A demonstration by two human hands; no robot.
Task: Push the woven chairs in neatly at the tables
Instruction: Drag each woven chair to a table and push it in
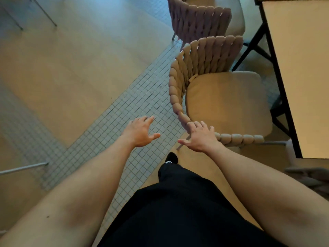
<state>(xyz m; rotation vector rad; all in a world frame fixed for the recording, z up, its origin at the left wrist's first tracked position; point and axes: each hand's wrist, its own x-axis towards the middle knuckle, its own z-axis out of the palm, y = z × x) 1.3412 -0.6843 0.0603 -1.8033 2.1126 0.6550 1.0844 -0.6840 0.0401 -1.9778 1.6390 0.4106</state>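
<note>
The right hand [199, 138] is resting, fingers spread and relaxed, on the woven rim of the tan chair [219, 102] at its near corner, touching it without curling round it. The left hand [140, 132] is hovering over the tiled strip of floor [114, 122], just left of the chair, fingers loose and grasping nothing. The tan chair is standing on the left of the table [302, 68], its seat facing the table edge but mostly out from under it (the front seems to be just reaching the black frame). A pink chair [199, 20] is sitting farther along the same side. Judging by this, the push on the tan chair is only beginning; the next move is likely calling for both hands on the backrest and a steady shove rightward, keeping the chair square.
</note>
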